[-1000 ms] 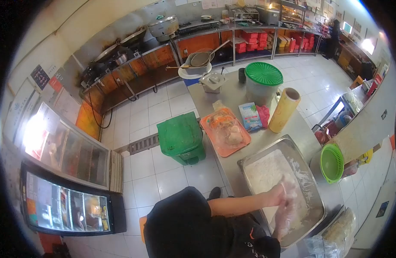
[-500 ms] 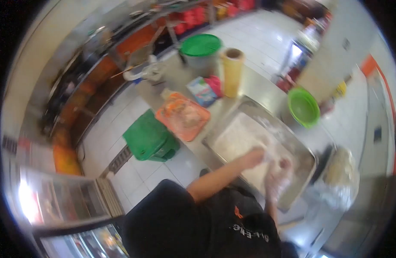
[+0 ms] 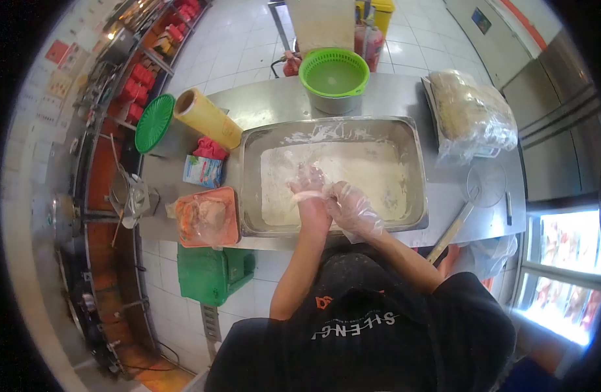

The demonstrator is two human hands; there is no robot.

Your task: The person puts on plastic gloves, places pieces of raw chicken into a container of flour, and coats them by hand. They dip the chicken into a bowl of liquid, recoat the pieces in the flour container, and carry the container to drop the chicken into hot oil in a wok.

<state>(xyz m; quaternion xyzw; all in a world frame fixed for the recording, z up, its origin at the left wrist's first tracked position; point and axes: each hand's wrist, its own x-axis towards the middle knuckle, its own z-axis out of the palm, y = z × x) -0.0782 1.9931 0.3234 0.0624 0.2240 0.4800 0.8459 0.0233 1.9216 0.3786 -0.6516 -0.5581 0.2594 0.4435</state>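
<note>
My left hand (image 3: 309, 181) is over the tray with its fingers stretched out, a clear plastic glove (image 3: 307, 195) over it and bunched at the wrist. My right hand (image 3: 353, 208), in a loose clear plastic glove too, is closed at that wrist, pinching the cuff of the left glove. Below both hands lies a deep rectangular metal tray (image 3: 419, 176) with white powder (image 3: 366, 171) spread over its bottom and smeared on its far wall.
Left of the tray are an orange tray (image 3: 234, 219) holding a plastic bag, a blue-and-white packet (image 3: 201, 171), a film roll (image 3: 209, 119) and a green lid (image 3: 155, 124). A green basket (image 3: 333, 73) stands behind; a bagged bundle (image 3: 473, 111) and a strainer (image 3: 487, 184) are on the right.
The view has turned, so the tray now appears squarely in front. The left hand, near the right one before, now shows stretched fingers in a glove, with the right hand at its wrist.
</note>
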